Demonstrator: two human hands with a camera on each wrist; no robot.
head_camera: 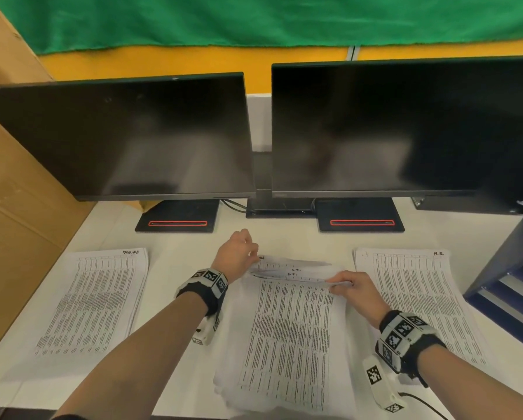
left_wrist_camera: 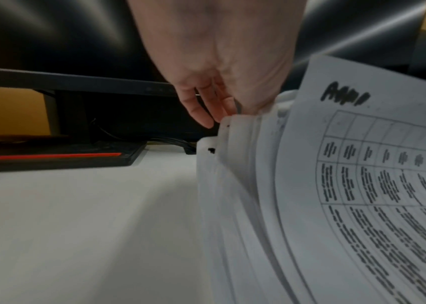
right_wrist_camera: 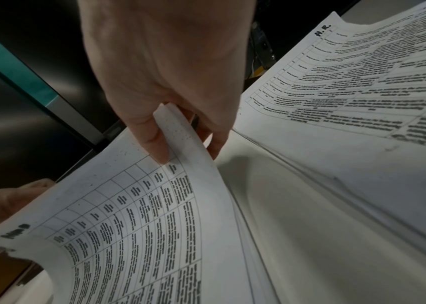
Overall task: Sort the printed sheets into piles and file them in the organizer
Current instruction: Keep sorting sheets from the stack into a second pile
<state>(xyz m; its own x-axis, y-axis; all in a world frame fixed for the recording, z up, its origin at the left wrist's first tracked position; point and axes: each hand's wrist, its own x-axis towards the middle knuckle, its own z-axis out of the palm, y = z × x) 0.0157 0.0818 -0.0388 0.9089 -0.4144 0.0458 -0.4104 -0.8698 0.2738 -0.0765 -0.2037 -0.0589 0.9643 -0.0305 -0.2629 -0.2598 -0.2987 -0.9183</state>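
Middle stack of white printed table sheets (head_camera: 287,325) lies on the white desk (head_camera: 178,247). Left hand (head_camera: 237,253) pinches its far left corner; right hand (head_camera: 352,287) pinches the raised far right edge.

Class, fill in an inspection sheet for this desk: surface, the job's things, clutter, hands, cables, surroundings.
Surface: white desk, mostly covered by paper.
Job's things: left pile and right pile lie flat; middle stack has its far edge lifted; blue organizer at the right edge.
Clutter: nothing seen.
Hands: left hand holds the stack's far left corner; right hand pinches its top sheets, thumb above, fingers below.
Cables: black cables behind the monitor stands; another at the right wrist.
Surroundings: two dark monitors, cardboard box at left, green cloth behind.
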